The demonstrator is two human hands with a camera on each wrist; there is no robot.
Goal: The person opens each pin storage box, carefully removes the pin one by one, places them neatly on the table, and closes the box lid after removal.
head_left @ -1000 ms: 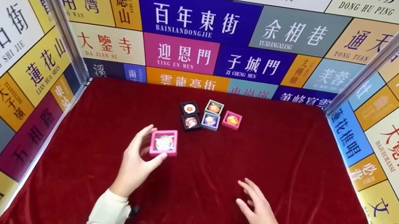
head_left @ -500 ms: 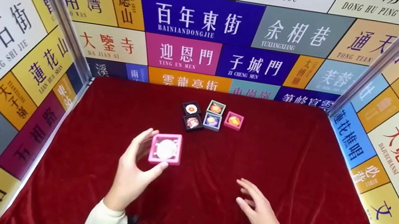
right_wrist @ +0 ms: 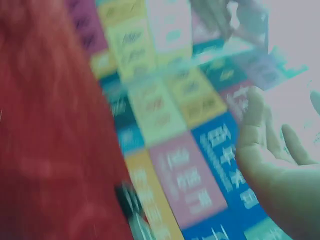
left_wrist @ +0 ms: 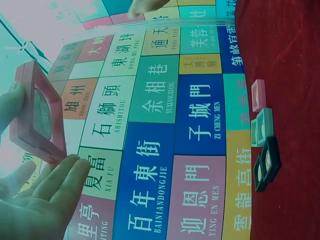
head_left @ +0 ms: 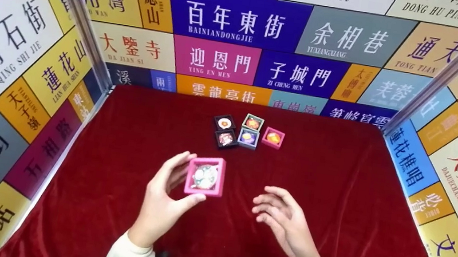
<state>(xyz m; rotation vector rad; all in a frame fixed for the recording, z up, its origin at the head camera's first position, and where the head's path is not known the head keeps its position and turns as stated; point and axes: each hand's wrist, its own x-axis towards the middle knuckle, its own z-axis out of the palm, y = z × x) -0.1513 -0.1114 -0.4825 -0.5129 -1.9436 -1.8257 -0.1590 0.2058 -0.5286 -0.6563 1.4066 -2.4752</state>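
Observation:
Between thumb and fingers, my left hand pinches a pink square display box with a clear window and a pale round piece inside. It is held up above the red cloth, its front tilted toward the head camera. The left wrist view shows the same pink box side-on, thumb on one edge and fingertips on the opposite one. To the right, my right hand hovers with loosely bent fingers and holds nothing. A gap separates it from the box. The right wrist view is blurred around the right hand.
Toward the back of the red cloth lie several small framed boxes: two black ones, a green one, a grey-blue one and another pink one. Walls of coloured place-name signs enclose the cloth at the back and sides.
My left hand has moved right and slightly down in the head view, bringing the pink box nearer and turning it. The right hand has risen and shifted left toward it.

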